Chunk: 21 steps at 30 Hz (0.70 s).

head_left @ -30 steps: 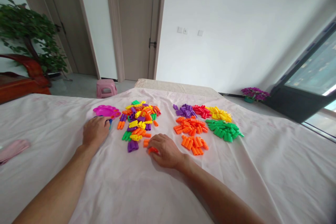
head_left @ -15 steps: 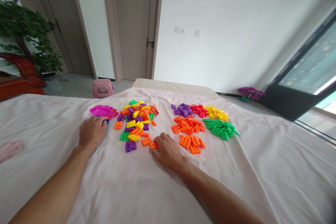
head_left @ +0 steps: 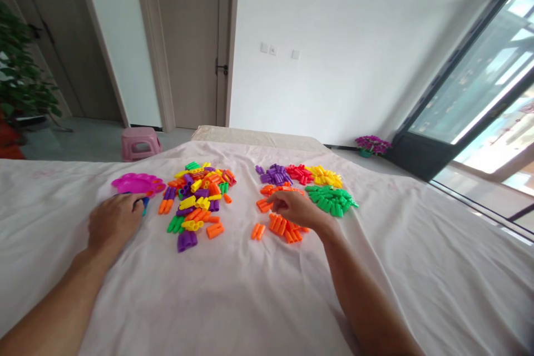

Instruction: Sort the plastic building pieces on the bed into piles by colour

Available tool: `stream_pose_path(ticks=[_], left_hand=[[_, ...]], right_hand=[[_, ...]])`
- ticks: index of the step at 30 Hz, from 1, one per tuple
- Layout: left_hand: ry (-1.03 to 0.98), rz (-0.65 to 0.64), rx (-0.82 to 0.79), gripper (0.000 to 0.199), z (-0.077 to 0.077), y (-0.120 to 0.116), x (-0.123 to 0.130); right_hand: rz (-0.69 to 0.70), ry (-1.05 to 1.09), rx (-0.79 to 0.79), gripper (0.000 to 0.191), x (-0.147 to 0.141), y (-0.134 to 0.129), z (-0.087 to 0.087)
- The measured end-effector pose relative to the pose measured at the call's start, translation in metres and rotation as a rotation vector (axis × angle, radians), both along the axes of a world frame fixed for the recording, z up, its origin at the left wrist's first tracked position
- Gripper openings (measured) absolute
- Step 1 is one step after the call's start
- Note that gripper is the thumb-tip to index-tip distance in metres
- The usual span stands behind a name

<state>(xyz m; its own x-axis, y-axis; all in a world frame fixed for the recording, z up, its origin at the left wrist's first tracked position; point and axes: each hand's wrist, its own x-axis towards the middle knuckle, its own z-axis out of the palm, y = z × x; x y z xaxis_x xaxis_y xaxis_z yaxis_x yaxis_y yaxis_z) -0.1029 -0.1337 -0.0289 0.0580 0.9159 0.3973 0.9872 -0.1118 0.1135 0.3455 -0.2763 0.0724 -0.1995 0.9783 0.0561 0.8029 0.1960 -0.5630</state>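
My left hand (head_left: 114,221) rests on the cloth beside a magenta scalloped plate (head_left: 136,183), fingers curled over a blue item (head_left: 145,203) mostly hidden beneath them. Right of the plate spreads a mixed heap (head_left: 200,194) of purple, yellow, green and orange plastic tube pieces. My right hand (head_left: 292,206) hovers over the upper orange pile (head_left: 265,205), fingers bent and slightly apart, with no piece visible in them. Below it is a second orange pile (head_left: 287,229), with a separate orange piece (head_left: 257,231) at its left. Another orange piece (head_left: 215,230) lies by the mixed heap.
Purple (head_left: 275,174), red (head_left: 299,174), yellow (head_left: 326,176) and green (head_left: 331,200) piles lie behind and right of my right hand. Beyond the cloth-covered table (head_left: 217,300) are a pink stool (head_left: 141,143), doors and potted plants.
My right hand has moved right, from an orange piece near the mixed heap to the orange piles. An orange piece now lies left of the lower orange pile. The view has turned right.
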Motion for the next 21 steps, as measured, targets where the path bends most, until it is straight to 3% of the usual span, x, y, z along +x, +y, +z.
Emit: stream_pose_path(ticks=[3, 6, 10, 15, 18, 21], left_hand=[[0.019, 0.016, -0.025, 0.049, -0.001, 0.003, -0.001], [0.037, 0.033, -0.039, 0.050, -0.001, 0.003, -0.002], [0.032, 0.033, -0.037, 0.051, 0.003, 0.000, 0.000], [0.025, 0.023, -0.021, 0.053, 0.006, -0.004, 0.003], [0.011, 0.008, -0.010, 0.050, 0.006, -0.003, 0.002], [-0.029, 0.012, -0.043, 0.048, 0.004, 0.000, -0.001]], right_hand=[[-0.053, 0.005, 0.029, 0.039, 0.016, -0.001, 0.005], [-0.042, -0.067, 0.051, 0.038, 0.010, -0.003, 0.005], [0.133, -0.204, 0.034, 0.037, -0.015, -0.004, -0.004], [0.333, -0.317, 0.025, 0.032, -0.043, -0.005, -0.027], [0.266, -0.340, 0.002, 0.023, -0.043, -0.004, -0.028], [0.113, -0.346, 0.022, 0.026, -0.020, -0.003, -0.012]])
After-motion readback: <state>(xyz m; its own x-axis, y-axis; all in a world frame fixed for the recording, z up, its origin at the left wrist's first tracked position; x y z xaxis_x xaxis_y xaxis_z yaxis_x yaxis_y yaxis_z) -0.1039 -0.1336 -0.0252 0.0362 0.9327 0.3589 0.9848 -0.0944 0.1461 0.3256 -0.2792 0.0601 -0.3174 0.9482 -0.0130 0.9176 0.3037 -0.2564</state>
